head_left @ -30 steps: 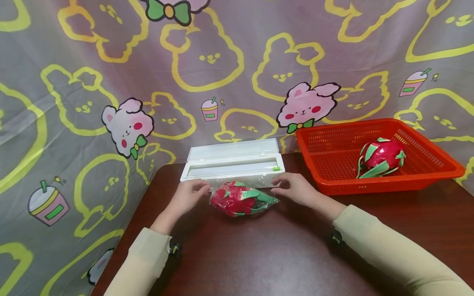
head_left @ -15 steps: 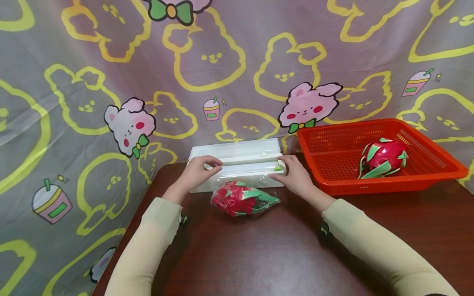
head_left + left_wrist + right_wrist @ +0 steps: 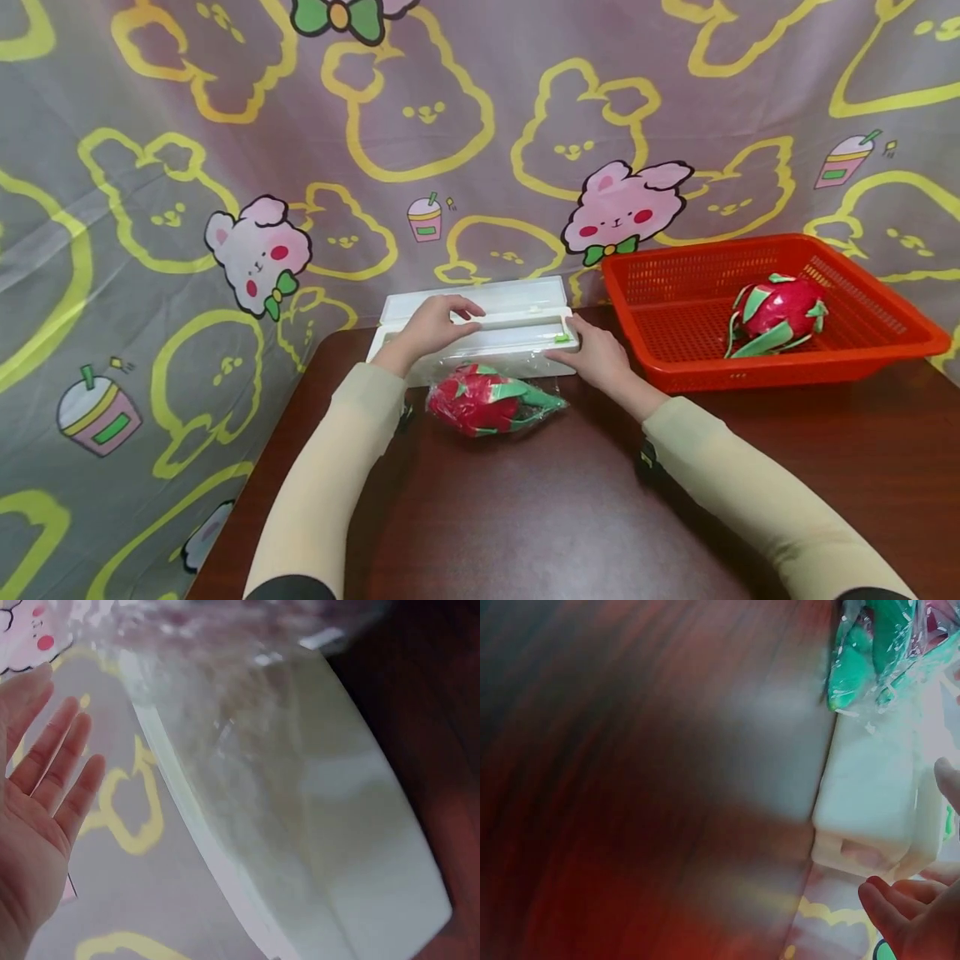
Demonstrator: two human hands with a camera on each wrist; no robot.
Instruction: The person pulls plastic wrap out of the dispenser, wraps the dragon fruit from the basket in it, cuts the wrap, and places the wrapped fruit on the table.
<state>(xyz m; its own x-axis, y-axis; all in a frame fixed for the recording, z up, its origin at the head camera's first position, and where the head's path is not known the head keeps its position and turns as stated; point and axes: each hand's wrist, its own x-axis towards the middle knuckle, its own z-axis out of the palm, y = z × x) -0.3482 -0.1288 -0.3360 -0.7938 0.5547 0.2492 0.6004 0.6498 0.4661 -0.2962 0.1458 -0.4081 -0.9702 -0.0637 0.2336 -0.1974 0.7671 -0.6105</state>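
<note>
A white cling film dispenser (image 3: 517, 337) stands with its lid (image 3: 517, 296) raised, a green slider (image 3: 562, 338) at its right end. My left hand (image 3: 435, 323) hovers over the dispenser's left half, fingers loosely extended and holding nothing. In the left wrist view the left hand's fingers (image 3: 56, 761) are spread apart from the box. My right hand (image 3: 596, 354) holds the dispenser's right end, thumb in front and fingers at the end wall. Just in front lies a red and green dragon fruit (image 3: 476, 402), wrapped in clear film; it looks artificial.
To the right stands a red perforated basket (image 3: 682, 375) with another dragon fruit (image 3: 783, 307) in it. A patterned curtain (image 3: 495, 125) hangs behind the brown table (image 3: 525, 500). Clear film is also blurred across the top of the left wrist view.
Both hands have risen from the dispenser's front corners. The left hand has moved right over the box; the right hand has taken hold of its right end. The wrapped fruit stays in place.
</note>
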